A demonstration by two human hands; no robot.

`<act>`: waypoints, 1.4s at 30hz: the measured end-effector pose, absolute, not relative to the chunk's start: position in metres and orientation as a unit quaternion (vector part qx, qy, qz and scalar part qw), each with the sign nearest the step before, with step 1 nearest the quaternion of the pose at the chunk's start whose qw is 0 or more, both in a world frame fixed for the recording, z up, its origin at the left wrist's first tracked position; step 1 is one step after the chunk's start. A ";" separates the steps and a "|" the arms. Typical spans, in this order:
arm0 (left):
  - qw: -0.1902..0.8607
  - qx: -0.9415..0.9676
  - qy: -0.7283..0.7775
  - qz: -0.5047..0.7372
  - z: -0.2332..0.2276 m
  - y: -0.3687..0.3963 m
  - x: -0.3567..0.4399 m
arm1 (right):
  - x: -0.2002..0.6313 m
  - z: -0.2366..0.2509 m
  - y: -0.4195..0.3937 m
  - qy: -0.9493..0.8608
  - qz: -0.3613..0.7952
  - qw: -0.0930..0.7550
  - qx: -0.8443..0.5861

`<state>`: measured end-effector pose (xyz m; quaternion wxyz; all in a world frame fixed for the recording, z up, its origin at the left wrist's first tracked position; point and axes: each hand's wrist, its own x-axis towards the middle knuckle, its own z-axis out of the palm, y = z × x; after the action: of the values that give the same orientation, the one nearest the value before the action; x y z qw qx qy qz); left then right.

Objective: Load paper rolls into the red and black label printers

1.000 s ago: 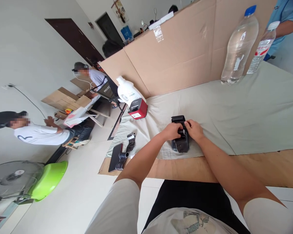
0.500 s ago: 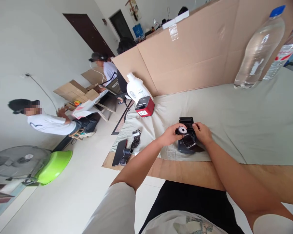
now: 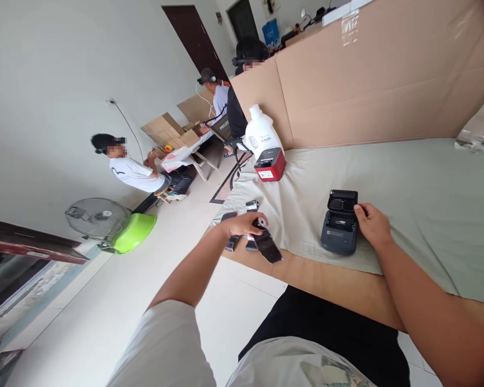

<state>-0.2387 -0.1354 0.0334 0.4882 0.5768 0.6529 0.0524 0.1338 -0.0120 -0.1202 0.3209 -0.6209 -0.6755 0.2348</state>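
The left hand [image 3: 246, 223] holds a small glossy black roll with a white end [image 3: 268, 245], its strip hanging above the grey-green cloth-covered tabletop [image 3: 419, 204]. Rightward on the cloth, a dark blue-grey plastic printer [image 3: 337, 241] has its black lid [image 3: 342, 199] raised. The narrowly curled right hand [image 3: 373, 223] touches that lid's edge; whether it grips is unclear.

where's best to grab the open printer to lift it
Probably the near half of the printer, from above, thumb and fingers across its two long sides. It lies flat on the cloth with those sides exposed; the open lid at the far end, by the right hand, may swing.
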 end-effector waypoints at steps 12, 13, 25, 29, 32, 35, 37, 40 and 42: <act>0.187 0.640 0.735 -0.125 0.018 -0.038 -0.263 | 0.134 -0.120 -0.013 -0.669 0.233 0.311 -0.633; 0.179 0.643 0.734 -0.126 0.012 -0.033 -0.257 | 0.134 -0.121 -0.013 -0.670 0.232 0.314 -0.632; 0.115 0.586 0.796 -0.097 -0.010 -0.043 -0.284 | 0.133 -0.123 -0.011 -0.671 0.233 0.322 -0.625; 0.097 0.545 0.827 -0.105 -0.014 -0.057 -0.286 | 0.132 -0.121 -0.013 -0.671 0.235 0.332 -0.620; 0.075 0.505 0.855 -0.093 0.000 -0.060 -0.283 | 0.131 -0.118 -0.015 -0.672 0.239 0.325 -0.621; 0.074 0.500 0.860 -0.073 0.030 -0.056 -0.276 | 0.131 -0.115 -0.016 -0.667 0.249 0.312 -0.629; 0.110 0.534 0.835 -0.065 0.051 -0.055 -0.262 | 0.130 -0.113 -0.017 -0.662 0.259 0.309 -0.632; 0.284 0.623 0.726 -0.063 0.074 -0.066 -0.216 | 0.130 -0.110 -0.018 -0.656 0.270 0.309 -0.634; 0.491 0.671 0.552 -0.061 0.079 -0.076 -0.173 | 0.130 -0.108 -0.018 -0.656 0.273 0.307 -0.634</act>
<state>-0.1734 -0.0761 0.0787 0.4913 0.6711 0.5518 -0.0614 0.1296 -0.0184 -0.1084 0.3071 -0.6335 -0.6557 0.2727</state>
